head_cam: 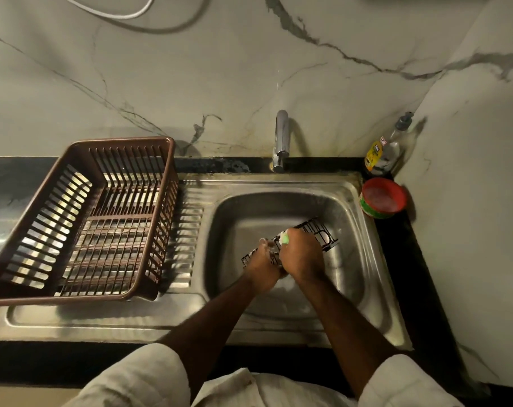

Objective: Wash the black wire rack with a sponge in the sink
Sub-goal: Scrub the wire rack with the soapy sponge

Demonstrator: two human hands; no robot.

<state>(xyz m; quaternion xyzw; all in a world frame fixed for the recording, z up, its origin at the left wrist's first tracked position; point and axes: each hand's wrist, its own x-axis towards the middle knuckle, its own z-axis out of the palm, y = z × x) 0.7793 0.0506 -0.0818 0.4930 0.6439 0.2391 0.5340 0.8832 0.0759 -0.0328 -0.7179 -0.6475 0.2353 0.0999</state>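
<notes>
Black wire rack (pixel 322 234) sits inside the sink (pixel 355 259), held above the basin floor and slanting from lower left to upper right. Its middle is hidden behind both hands; we see only the two ends.

Left hand (pixel 262 267): fingers curled around the rack's lower left part, gripping it, with suds on the knuckles.

Right hand (pixel 303 255): closed over a sponge (pixel 285 238) (green and white, only a corner peeks out past the fingers) and pressing it against the wires near the rack's middle. The two hands are touching or very nearly so.

Tap (pixel 281 139) stands behind the basin, at the back edge; we cannot tell whether water runs.

Left of the basin, the ribbed drainboard (pixel 102 318) carries a brown slatted dish basket (pixel 123 140), set at an angle.

At the right rear corner of the black counter (pixel 416 259): a clear pump bottle (pixel 387 151) with a yellow label, and just in front of it a red tub (pixel 383 198) holding something pale.

Marbled wall panels behind and to the right. A white cable (pixel 126 16) loops along the top of the wall.

White sleeves (pixel 140 377) are pushed up past the forearms.
</notes>
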